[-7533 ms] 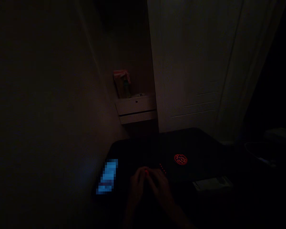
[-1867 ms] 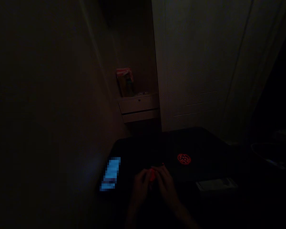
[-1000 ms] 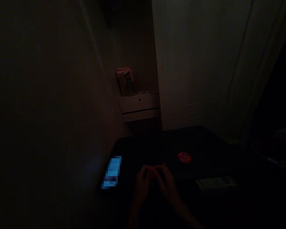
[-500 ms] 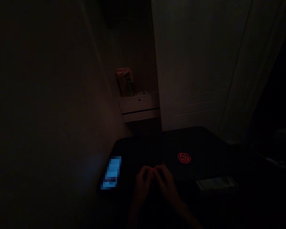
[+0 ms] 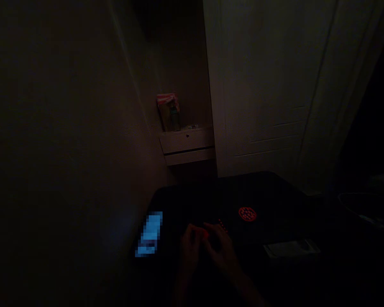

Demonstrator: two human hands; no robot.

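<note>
In dim light, my left hand point(image 5: 190, 247) and my right hand point(image 5: 223, 249) meet over the near part of a dark table point(image 5: 192, 198). Between their fingertips is a small red-lit thing point(image 5: 205, 233), too dark to name. The left fingers are bent around it; the right thumb and forefinger curve about its other side. A row of several small red dots point(image 5: 223, 225) lies just beyond my right hand. Farther right is a round, red-rimmed dish point(image 5: 247, 214) with several small red pieces in it.
A lit, blurred-out screen point(image 5: 149, 234) lies at the table's left edge. A pale flat box point(image 5: 291, 248) is at the front right. Behind stand a drawer unit point(image 5: 188, 144) with a striped bag point(image 5: 168, 111) on it and a pale door panel point(image 5: 259, 85).
My right thumb and forefinger have spread farther apart, and more of the red-lit thing shows. The row of red dots is less covered by my right hand.
</note>
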